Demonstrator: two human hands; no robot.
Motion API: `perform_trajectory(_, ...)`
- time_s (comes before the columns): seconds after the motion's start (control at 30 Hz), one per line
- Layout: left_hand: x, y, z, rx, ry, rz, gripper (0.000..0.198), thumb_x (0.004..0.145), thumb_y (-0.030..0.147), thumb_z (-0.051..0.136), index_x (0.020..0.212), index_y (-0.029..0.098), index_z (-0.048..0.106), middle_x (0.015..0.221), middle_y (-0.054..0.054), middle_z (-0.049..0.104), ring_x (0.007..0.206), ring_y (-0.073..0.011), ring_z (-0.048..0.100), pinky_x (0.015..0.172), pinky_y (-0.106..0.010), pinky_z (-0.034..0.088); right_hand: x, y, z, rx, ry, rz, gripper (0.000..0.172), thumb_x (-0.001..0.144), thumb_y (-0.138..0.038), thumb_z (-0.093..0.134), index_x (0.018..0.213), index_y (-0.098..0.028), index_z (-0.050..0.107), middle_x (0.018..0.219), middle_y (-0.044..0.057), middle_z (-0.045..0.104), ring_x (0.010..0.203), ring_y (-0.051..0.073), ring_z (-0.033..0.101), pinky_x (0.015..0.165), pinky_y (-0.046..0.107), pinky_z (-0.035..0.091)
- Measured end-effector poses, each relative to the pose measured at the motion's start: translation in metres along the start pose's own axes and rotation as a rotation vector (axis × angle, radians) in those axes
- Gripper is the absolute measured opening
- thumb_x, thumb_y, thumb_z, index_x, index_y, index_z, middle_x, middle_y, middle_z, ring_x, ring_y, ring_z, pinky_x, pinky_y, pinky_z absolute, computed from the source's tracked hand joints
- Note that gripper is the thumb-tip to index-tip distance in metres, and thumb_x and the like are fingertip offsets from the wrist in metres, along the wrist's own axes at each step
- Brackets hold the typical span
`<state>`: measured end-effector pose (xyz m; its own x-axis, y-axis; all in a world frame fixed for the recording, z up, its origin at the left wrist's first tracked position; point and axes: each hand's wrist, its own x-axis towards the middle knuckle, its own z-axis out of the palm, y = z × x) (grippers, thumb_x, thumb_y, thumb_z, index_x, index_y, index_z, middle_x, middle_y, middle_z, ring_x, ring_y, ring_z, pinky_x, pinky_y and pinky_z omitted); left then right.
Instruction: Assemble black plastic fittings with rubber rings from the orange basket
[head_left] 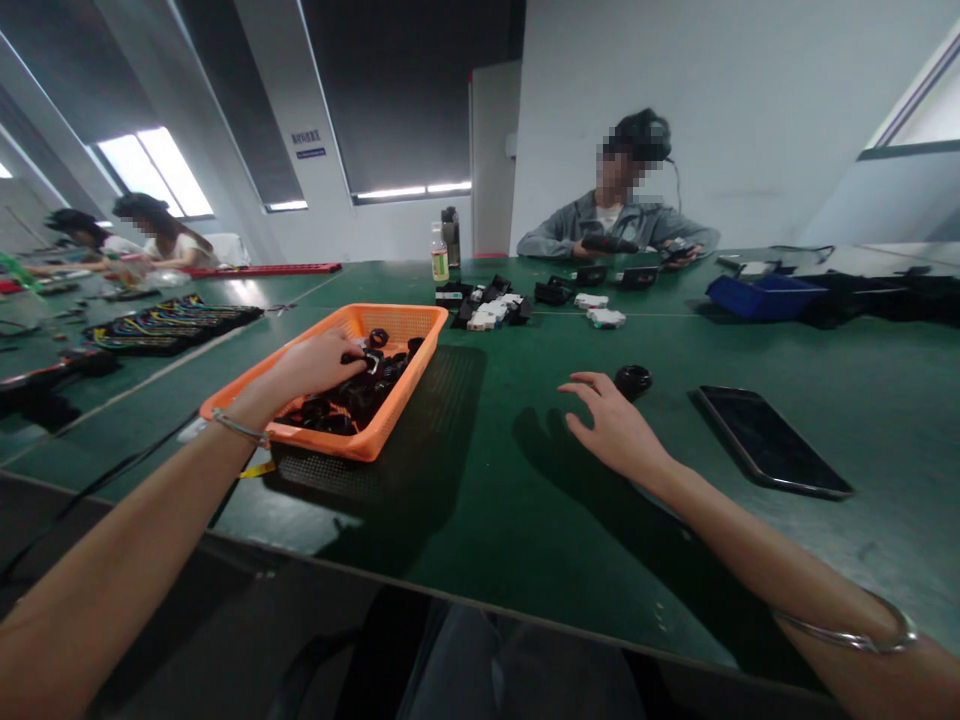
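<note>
Left hand (319,362) over the orange basket (405,400), fingers right at the black parts (379,385), grip unclear! Right hand (621,430) spread wide, black ring (635,379) just beyond, phone (772,442) to its right.

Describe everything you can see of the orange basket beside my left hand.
The orange basket is shallow and oblong, plastic by its look, with a smooth rim and perforated walls. It sits upright on the green table, its length slanting away to the right. Many glossy black parts lie jumbled inside, hiding much of its floor. The left hand reaches in over its left side; whether the wrist touches the rim is unclear.
</note>
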<state>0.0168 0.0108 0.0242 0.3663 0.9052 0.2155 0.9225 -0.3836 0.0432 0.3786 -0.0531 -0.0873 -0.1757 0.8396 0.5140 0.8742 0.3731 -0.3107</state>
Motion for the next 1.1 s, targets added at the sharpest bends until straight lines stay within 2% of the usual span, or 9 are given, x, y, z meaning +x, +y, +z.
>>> perform_trajectory(0.1,-0.003,0.027,-0.014,-0.013,0.217,-0.063,0.032,0.079,0.032,0.042,0.091,0.018,0.069,0.086,-0.008,0.056,0.083,-0.0195,0.055,0.079,-0.032,0.043,0.002,-0.004,-0.002,0.121,-0.015,0.044,0.028,0.076,-0.027,0.048,0.101,-0.018,0.059,0.118,0.014,0.051,0.106,0.029,0.054,0.087,0.045,0.047)
perform_trajectory(0.2,-0.013,0.078,-0.016,-0.161,0.237,0.067,0.031,0.081,0.031,0.042,0.094,0.017,0.067,0.091,-0.006,0.054,0.084,-0.0177,0.054,0.081,-0.031,0.043,0.004,-0.011,-0.005,0.414,-0.104,0.141,0.029,0.079,-0.04,0.046,0.096,-0.02,0.06,0.111,0.011,0.056,0.093,0.024,0.058,0.074,0.038,0.049)
perform_trajectory(0.33,-0.021,0.147,0.011,-0.334,0.156,0.296,0.024,0.079,0.026,0.047,0.092,0.02,0.066,0.092,-0.003,0.052,0.084,-0.0154,0.054,0.081,-0.028,0.044,0.002,-0.024,-0.007,1.063,-0.485,0.294,0.055,0.081,-0.061,0.028,0.105,-0.019,0.054,0.086,0.009,0.065,0.069,0.018,0.06,0.054,0.028,0.044)
perform_trajectory(0.43,-0.013,0.171,0.044,-0.431,0.085,0.312,0.018,0.077,0.023,0.049,0.085,0.019,0.064,0.09,-0.003,0.049,0.077,-0.0142,0.053,0.077,-0.029,0.046,-0.002,-0.032,-0.007,1.357,-0.667,0.333,0.057,0.078,-0.066,0.033,0.105,-0.02,0.052,0.084,0.008,0.066,0.065,0.016,0.059,0.052,0.026,0.042)
perform_trajectory(0.6,0.012,0.169,0.091,-0.825,0.041,0.268,0.024,0.069,0.022,0.059,0.092,0.018,0.054,0.096,-0.004,0.046,0.093,-0.0178,0.051,0.089,-0.035,0.043,0.001,-0.025,-0.004,1.369,-0.509,0.481,0.034,0.074,-0.042,0.059,0.1,-0.021,0.053,0.08,0.003,0.064,0.064,0.012,0.058,0.06,0.027,0.046)
perform_trajectory(0.73,0.019,0.156,0.114,-1.285,-0.187,-0.038,0.035,0.071,0.017,0.05,0.103,0.019,0.035,0.09,-0.001,0.05,0.069,-0.0109,0.054,0.07,-0.03,0.047,0.005,-0.015,-0.001,1.34,-0.349,0.572,0.042,0.063,-0.02,0.069,0.1,-0.026,0.052,0.077,-0.004,0.057,0.063,0.009,0.058,0.066,0.025,0.05)
perform_trajectory(0.83,0.016,0.151,0.117,-1.391,-0.293,-0.045,0.033,0.069,0.016,0.054,0.097,0.019,0.036,0.079,0.003,0.054,0.068,-0.01,0.055,0.069,-0.026,0.046,0.006,-0.014,0.0,1.293,-0.309,0.603,0.041,0.06,-0.014,0.068,0.096,-0.025,0.051,0.075,-0.005,0.055,0.064,0.008,0.059,0.069,0.026,0.051)
perform_trajectory(0.97,0.012,0.154,0.113,-1.415,-0.222,-0.002,0.036,0.063,0.018,0.065,0.095,0.016,0.047,0.087,0.001,0.056,0.074,-0.0105,0.055,0.074,-0.027,0.046,0.006,-0.017,-0.001,1.291,-0.313,0.559,0.044,0.057,-0.013,0.069,0.095,-0.025,0.05,0.081,-0.005,0.056,0.067,0.009,0.06,0.073,0.028,0.051)
perform_trajectory(1.1,0.015,0.16,0.117,-1.649,-0.138,-0.078,0.03,0.069,0.019,0.061,0.096,0.015,0.051,0.092,-0.001,0.056,0.083,-0.0113,0.057,0.081,-0.028,0.048,0.005,-0.017,0.001,1.271,-0.291,0.484,0.045,0.055,-0.015,0.07,0.092,-0.025,0.047,0.082,-0.004,0.058,0.071,0.012,0.063,0.08,0.034,0.05)
